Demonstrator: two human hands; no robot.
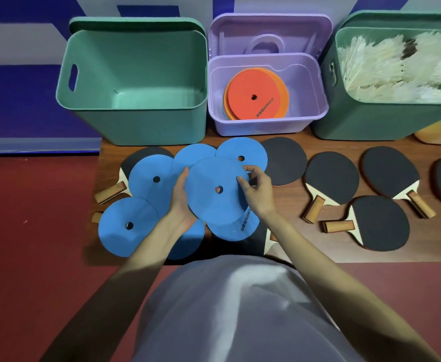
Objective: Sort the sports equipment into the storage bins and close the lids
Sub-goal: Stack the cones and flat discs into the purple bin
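Note:
Several flat blue marker discs (128, 226) with centre holes lie overlapping on the wooden board. One blue disc (214, 197) is lifted between both hands: my left hand (181, 197) grips its left edge, and my right hand (254, 189) pinches its right edge. Several black table tennis paddles (331, 177) lie to the right. An empty green bin (136, 82) stands at the back left. The purple bin (266, 121) in the middle holds orange discs (256, 95). A second green bin (370, 121) at the right holds white shuttlecocks (386, 66).
The purple bin's lid (269, 35) stands up behind it, and the left green bin's lid (136, 24) leans behind that bin. More paddles are partly hidden under the blue discs (133, 163). Red floor (31, 205) lies left of the board.

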